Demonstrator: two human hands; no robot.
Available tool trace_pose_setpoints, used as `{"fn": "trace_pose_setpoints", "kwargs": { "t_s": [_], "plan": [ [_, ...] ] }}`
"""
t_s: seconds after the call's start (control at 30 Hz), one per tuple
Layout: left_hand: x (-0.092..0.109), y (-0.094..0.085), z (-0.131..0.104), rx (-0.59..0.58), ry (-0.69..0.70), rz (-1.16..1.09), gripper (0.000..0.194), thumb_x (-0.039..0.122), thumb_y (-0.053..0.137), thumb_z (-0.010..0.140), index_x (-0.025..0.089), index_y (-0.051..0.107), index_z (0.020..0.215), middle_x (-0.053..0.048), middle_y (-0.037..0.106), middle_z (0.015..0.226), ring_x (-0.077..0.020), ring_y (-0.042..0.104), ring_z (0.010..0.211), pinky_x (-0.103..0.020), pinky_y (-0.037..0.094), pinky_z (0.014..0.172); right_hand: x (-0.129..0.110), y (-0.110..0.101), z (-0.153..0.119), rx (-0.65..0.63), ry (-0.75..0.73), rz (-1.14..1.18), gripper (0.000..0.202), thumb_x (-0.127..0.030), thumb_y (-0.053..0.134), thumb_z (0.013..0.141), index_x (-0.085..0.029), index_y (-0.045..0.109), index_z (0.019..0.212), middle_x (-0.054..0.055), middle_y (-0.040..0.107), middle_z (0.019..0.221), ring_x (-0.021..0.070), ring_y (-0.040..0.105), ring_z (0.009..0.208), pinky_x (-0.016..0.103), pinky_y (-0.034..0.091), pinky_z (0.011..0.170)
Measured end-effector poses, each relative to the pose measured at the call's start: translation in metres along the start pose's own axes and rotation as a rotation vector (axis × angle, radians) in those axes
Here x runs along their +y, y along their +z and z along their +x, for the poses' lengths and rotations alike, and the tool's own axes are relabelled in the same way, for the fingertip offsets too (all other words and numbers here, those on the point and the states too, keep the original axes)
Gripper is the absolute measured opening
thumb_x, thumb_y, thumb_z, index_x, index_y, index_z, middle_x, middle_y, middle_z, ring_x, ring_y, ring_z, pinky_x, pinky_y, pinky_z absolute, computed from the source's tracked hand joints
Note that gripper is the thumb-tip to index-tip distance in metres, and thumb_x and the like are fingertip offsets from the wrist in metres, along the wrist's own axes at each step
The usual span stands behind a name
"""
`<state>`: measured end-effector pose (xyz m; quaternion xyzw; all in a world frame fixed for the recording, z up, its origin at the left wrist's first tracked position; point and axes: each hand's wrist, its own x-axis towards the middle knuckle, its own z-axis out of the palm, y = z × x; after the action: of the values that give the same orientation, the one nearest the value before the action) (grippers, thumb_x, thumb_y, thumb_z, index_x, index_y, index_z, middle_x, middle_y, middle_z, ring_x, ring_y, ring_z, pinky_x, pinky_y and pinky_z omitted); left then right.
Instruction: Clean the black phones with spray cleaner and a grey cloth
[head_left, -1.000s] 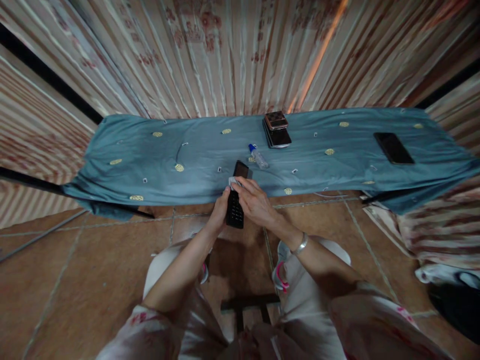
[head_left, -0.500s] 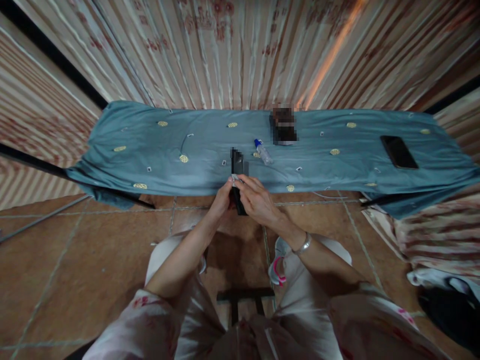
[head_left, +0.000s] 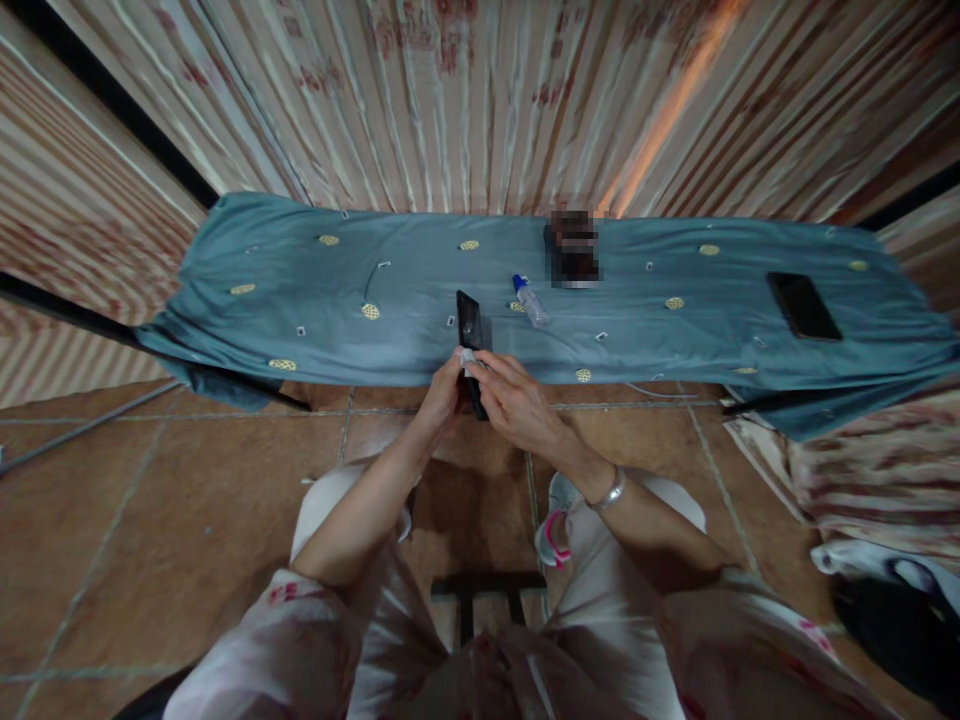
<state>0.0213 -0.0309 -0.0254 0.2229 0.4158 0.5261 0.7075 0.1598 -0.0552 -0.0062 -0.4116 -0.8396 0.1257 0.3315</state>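
My left hand (head_left: 444,390) is closed around the left edge of a slim black phone (head_left: 469,318), which is tilted over the near edge of the table. Pinched in the fingers of my right hand (head_left: 521,405) is a small white cloth (head_left: 468,359), pressed against the phone's face. The right hand covers part of the phone's lower half. Just beyond, a small clear bottle with a blue cap (head_left: 531,302) lies on its side on the teal tablecloth (head_left: 412,340).
A dark object, blurred out (head_left: 574,250), stands near the table's back edge. Another black phone (head_left: 804,306) lies flat at the right. Pleated curtains (head_left: 450,120) hang behind the table. A dark bar (head_left: 489,585) is low between my legs.
The phone has tilted slightly, showing a narrower face. Both hands stay in nearly the same place, with the white cloth still against it. The view has shifted a little.
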Motion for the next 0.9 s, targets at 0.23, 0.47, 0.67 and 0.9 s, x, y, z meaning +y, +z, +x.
{"fn": "trace_pose_setpoints", "kwargs": {
  "t_s": [0.23,0.47,0.67,0.9],
  "plan": [
    [0.002,-0.001,0.003,0.042,-0.029,0.010,0.040,0.056,0.067,0.083,0.017,0.059,0.075,0.004,0.060,0.064,-0.0095,0.053,0.054,-0.022,0.040,0.053,-0.004,-0.001,-0.001,0.022,-0.042,-0.009,0.042,-0.016,0.040,0.097,-0.016,0.064,0.131,0.015,0.064,0.134,0.0258,0.058,0.125,0.048,0.051,0.107],
    [0.011,0.000,0.003,0.089,-0.019,-0.003,0.041,0.054,0.064,0.087,0.015,0.063,0.074,0.002,0.063,0.062,-0.0095,0.057,0.055,-0.022,0.044,0.055,-0.011,-0.004,-0.002,0.041,-0.083,-0.025,0.039,-0.015,0.042,0.097,-0.016,0.067,0.126,0.013,0.066,0.131,0.0246,0.061,0.122,0.046,0.054,0.105],
    [0.016,-0.001,0.002,0.076,-0.008,0.003,0.042,0.050,0.050,0.096,0.014,0.069,0.083,-0.005,0.073,0.073,-0.0141,0.065,0.062,-0.025,0.051,0.064,-0.015,-0.003,-0.004,0.056,-0.110,0.002,0.038,-0.013,0.042,0.096,-0.016,0.068,0.124,0.013,0.067,0.129,0.0240,0.060,0.123,0.045,0.054,0.105],
    [0.019,-0.004,0.001,0.070,-0.012,0.009,0.049,0.054,0.046,0.097,0.014,0.068,0.083,-0.007,0.073,0.074,-0.0146,0.066,0.062,-0.025,0.053,0.065,-0.021,-0.007,-0.007,0.077,-0.186,-0.032,0.035,-0.014,0.043,0.097,-0.014,0.068,0.121,0.015,0.067,0.126,0.0247,0.060,0.122,0.045,0.055,0.104]
  ]
}}
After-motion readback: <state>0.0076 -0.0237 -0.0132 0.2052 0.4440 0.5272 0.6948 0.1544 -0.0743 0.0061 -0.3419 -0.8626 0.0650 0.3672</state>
